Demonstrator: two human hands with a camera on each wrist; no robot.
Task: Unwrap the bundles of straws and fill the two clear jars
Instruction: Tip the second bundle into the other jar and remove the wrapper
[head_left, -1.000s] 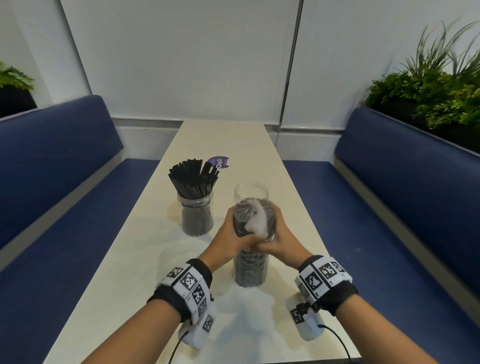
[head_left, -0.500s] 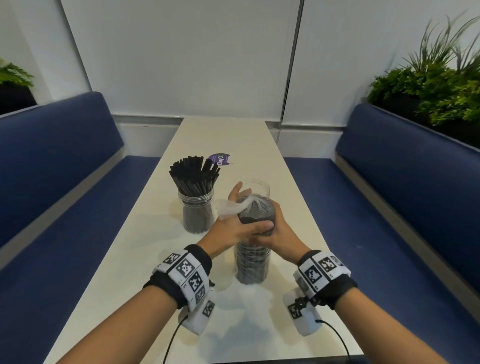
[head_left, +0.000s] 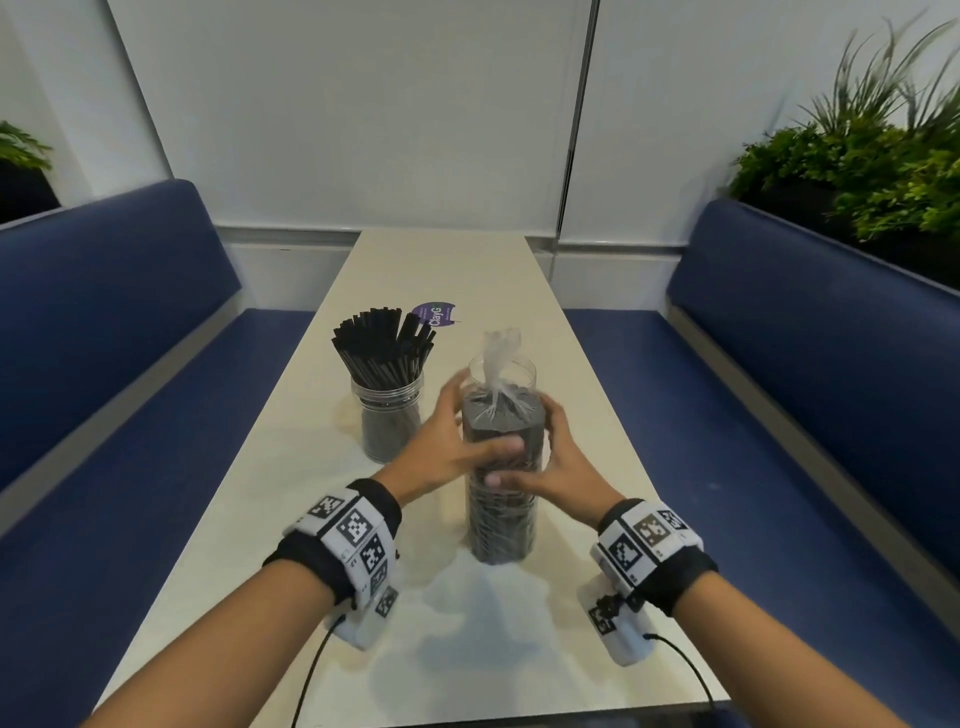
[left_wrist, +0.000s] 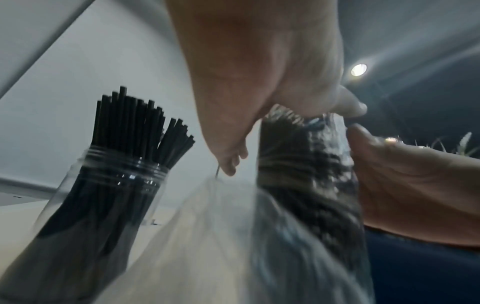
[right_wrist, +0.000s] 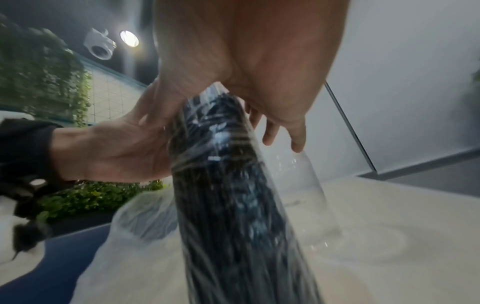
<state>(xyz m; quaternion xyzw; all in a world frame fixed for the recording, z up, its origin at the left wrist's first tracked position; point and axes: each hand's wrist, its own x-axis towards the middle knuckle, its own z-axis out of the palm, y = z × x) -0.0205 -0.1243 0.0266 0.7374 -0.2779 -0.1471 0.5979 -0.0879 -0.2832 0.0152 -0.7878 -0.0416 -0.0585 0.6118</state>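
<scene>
Two hands on wrapped straw bundle (head_left: 501, 488) | left hand (head_left: 451, 453) fingers curled round it | right hand (head_left: 558, 464) fingers spread, thumb pressing wrap | bundle upright on table (head_left: 291, 499) | empty jar (head_left: 506, 373) behind | filled jar (head_left: 387, 415) left

— Can you read anything on your table?
— Only the purple sticker (head_left: 434, 314) behind your filled jar (head_left: 387, 418): it says "ClayG", with a smaller line under it too tiny to read. Your wristbands (head_left: 358, 535) carry square black-and-white codes, no words.
</scene>
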